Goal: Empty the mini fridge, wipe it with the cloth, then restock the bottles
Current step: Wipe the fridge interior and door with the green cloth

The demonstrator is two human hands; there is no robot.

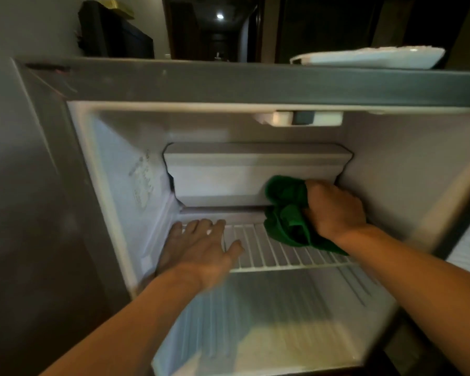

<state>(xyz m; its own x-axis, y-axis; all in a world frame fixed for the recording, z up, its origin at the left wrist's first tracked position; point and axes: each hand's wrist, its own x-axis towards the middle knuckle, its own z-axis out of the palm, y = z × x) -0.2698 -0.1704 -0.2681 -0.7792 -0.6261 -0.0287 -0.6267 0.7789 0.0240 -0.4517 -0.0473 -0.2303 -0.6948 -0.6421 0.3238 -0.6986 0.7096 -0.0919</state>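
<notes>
Our left hand (pixel 201 248) lies flat on the wire shelf (pixel 282 256), steadying it; our right hand (pixel 334 210) grips the green cloth (pixel 285 207) at the freezer box (pixel 242 180) — we should press into corners

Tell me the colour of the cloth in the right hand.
Dark green cloth, seen in the head view.

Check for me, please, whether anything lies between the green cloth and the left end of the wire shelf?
Only the left hand, resting flat on the wire shelf at its left end. Between it and the green cloth, gripped by the right hand, only bare bars show.
</notes>
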